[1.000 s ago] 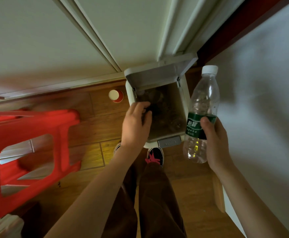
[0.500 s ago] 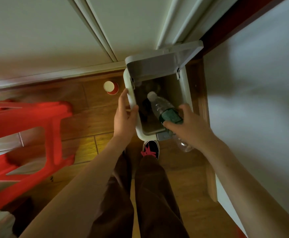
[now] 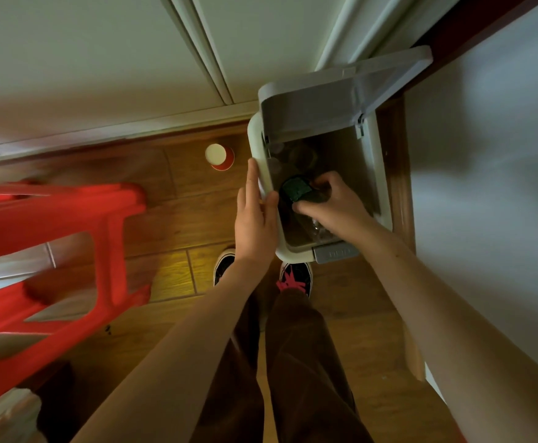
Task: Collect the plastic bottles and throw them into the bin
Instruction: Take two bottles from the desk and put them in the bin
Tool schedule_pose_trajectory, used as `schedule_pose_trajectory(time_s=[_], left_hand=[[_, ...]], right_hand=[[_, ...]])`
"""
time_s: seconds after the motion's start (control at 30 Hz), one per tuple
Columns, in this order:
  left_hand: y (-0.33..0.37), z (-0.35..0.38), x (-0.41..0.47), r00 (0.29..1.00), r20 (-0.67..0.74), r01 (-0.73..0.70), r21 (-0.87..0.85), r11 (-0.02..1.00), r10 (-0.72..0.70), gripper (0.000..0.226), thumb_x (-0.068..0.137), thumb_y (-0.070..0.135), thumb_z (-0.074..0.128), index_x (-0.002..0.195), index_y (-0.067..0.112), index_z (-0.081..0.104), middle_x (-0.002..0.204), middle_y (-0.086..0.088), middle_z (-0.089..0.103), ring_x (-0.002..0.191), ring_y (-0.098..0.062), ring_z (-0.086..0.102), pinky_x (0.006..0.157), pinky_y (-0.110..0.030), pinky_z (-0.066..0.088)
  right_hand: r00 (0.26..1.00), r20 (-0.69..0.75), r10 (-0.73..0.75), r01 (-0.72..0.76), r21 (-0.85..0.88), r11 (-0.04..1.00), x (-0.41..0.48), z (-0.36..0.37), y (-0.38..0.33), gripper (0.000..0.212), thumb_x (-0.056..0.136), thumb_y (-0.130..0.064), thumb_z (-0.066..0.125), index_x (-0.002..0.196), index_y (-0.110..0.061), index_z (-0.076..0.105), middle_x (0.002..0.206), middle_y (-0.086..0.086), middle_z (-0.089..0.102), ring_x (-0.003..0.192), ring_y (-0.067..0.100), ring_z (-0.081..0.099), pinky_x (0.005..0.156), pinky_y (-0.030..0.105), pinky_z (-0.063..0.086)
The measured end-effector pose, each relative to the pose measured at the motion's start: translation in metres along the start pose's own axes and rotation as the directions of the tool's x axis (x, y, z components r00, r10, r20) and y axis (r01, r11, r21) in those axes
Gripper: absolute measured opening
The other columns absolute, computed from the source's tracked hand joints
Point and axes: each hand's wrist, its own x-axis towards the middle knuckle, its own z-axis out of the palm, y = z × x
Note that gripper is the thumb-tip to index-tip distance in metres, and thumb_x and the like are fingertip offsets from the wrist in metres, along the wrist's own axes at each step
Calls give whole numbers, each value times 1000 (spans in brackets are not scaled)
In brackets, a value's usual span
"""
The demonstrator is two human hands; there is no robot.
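Right, looking straight down at the bin, a pale rectangular one standing on the wooden floor in the corner by the white door and the wall. Its lid is tipped up and back, leaving the mouth wide open.

The right hand is down inside that mouth, fingers curled in a closed grip around the bottle. Only the green label and a bit of clear plastic show past the fingers; the bottle lies at a slant within the bin's walls, its upper end lost in the dark interior. More clear plastic glints below the hand near the front wall, though whether it belongs to this bottle I cannot tell.

The left hand is on the bin's left rim, thumb hooked over the edge on the inside and fingers laid flat along the outside wall, so the grip is a loose pinch on the rim and nothing else.

At the front of the bin a grey pedal juts out, and just below it sits the right shoe, black with a pink mark, with the left shoe partly hidden under the left forearm. A red paper cup stands on the floor just left of the bin. A red plastic stool fills the left side, blurred.
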Motion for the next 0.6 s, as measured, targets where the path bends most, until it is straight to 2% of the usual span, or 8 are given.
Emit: schedule_pose_trajectory(time_s=[0.13,0.23,0.27,0.33,0.37,0.43,0.6], left_hand=[[-2,-2,-1,1000,-3,26,-50,998,-26,59,101,28,44,153,31,16,133,4,45,91,-9,53,71,-2,43],[0,2,2,993,-18,114,-52,992,-115,55,101,32,42,151,21,25,127,-8,52,93,-6,56,69,-6,46],[1,5,3,989,-32,140,-49,989,-142,48,101,31,41,146,16,33,122,-10,53,92,0,55,67,-9,45],[1,12,4,986,-58,152,-41,988,-154,32,102,30,38,121,6,48,105,-9,52,78,7,51,61,-11,42],[1,15,4,985,-64,154,-54,987,-158,27,102,29,37,109,5,48,98,-9,50,72,3,48,58,-11,41],[-1,19,2,984,-67,160,-94,983,-167,22,102,30,36,98,10,42,89,-8,48,65,-5,44,54,-11,41],[-3,20,2,988,-76,126,-90,988,-133,19,103,30,36,96,13,39,85,-5,47,63,-6,42,51,-11,40]], right_hand=[[1000,7,-25,25,54,998,15,7,5,57,74,-42,74,121,-28,46,102,-8,60,82,8,63,59,20,46],[998,53,-32,27,76,997,20,13,9,61,80,-41,71,134,-24,49,114,-2,62,98,15,63,72,23,49],[997,64,-42,37,77,996,21,15,10,61,81,-42,70,136,-25,49,115,-3,62,100,16,63,74,23,49],[996,50,-70,66,76,995,22,19,10,60,83,-46,66,137,-27,49,116,-4,62,102,15,62,76,22,49],[996,30,-85,82,79,994,23,20,10,59,83,-47,64,137,-28,49,117,-4,61,103,14,60,77,22,48],[995,10,-101,100,100,990,26,21,12,56,85,-47,63,136,-30,48,117,-7,58,104,12,57,78,20,46],[992,8,-126,123,144,982,27,22,16,51,84,-36,70,131,-25,54,99,-20,57,91,-2,56,70,12,44]])
